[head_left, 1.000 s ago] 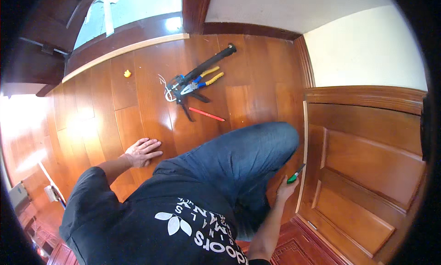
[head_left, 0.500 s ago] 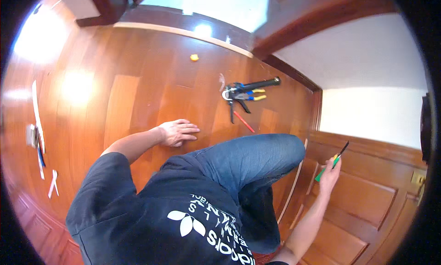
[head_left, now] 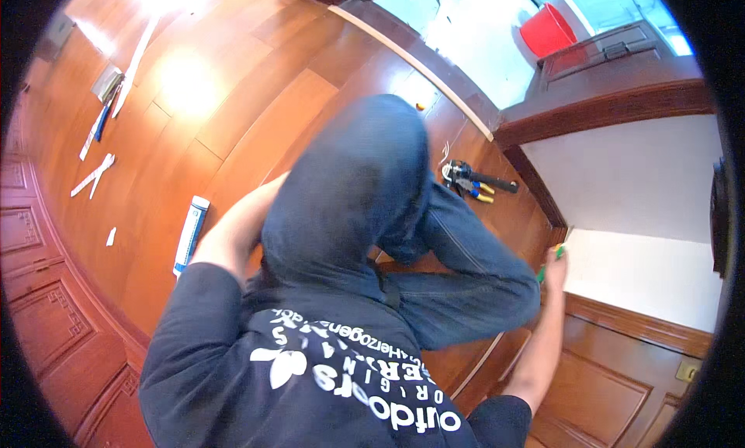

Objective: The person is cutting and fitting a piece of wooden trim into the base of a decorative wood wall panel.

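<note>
My right hand is closed around a green-and-yellow utility knife at the right, beside the door frame and the low white wall. Its thin blade points up toward the wall's corner. My left forearm reaches forward behind my raised, denim-covered knee, which hides the left hand. Just left of that forearm, a white-and-blue sealant tube lies on the wooden floor. Beyond my other leg lie a black caulking gun and pliers with blue-and-yellow handles, close together.
At the far left lie a blue-handled scraper, a long white strip and crossed white strips. A small orange piece sits near the pale threshold strip. Past the doorway stands a red bucket. A panelled wooden door is at lower right.
My knee has risen into the middle, and my left hand has gone from sight behind it. My right hand has moved the knife up to the wall's corner. The view has turned and shifted.
</note>
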Motion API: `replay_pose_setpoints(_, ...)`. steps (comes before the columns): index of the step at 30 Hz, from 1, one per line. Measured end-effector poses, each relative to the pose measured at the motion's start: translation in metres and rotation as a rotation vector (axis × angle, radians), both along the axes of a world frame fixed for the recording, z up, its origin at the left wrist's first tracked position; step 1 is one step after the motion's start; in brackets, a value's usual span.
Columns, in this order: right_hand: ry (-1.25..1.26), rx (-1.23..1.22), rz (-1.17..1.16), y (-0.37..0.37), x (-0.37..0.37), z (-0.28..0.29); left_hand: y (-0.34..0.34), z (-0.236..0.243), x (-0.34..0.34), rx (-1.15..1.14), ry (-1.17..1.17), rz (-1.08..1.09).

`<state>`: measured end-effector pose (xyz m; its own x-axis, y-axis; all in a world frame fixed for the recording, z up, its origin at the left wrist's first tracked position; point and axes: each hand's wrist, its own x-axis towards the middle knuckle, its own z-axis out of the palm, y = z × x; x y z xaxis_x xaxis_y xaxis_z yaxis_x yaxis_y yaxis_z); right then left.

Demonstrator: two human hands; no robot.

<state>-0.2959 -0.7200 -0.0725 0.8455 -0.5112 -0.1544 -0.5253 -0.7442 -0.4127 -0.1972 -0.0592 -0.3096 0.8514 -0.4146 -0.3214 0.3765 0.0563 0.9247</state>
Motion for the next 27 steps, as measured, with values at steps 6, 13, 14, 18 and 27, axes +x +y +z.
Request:
replay_pose_setpoints(6, -0.121, -0.170, 0.124, 0.047, -0.004, -0.141, 0.192, -0.033, -0.046, 0.152, -0.045, 0.184)
replay_pose_setpoints(13, -0.118, -0.335, -0.107, 0.173, -0.106, -0.223, 0.299, -0.057, -0.125, 0.392, 0.001, 0.284)
replay_pose_setpoints(14, -0.123, -0.375, -0.176, 0.178, -0.100, -0.233, 0.271, -0.054, -0.106, 0.411, -0.015, 0.265)
replay_pose_setpoints(18, -0.101, -0.531, -0.397, 0.172, -0.112, -0.244, 0.216, -0.025, -0.123, 0.497, -0.050, 0.227)
replay_pose_setpoints(27, -0.025, -0.651, -0.629, 0.203, -0.095, -0.221, 0.280, -0.002, -0.075, 0.809, -0.123, 0.491)
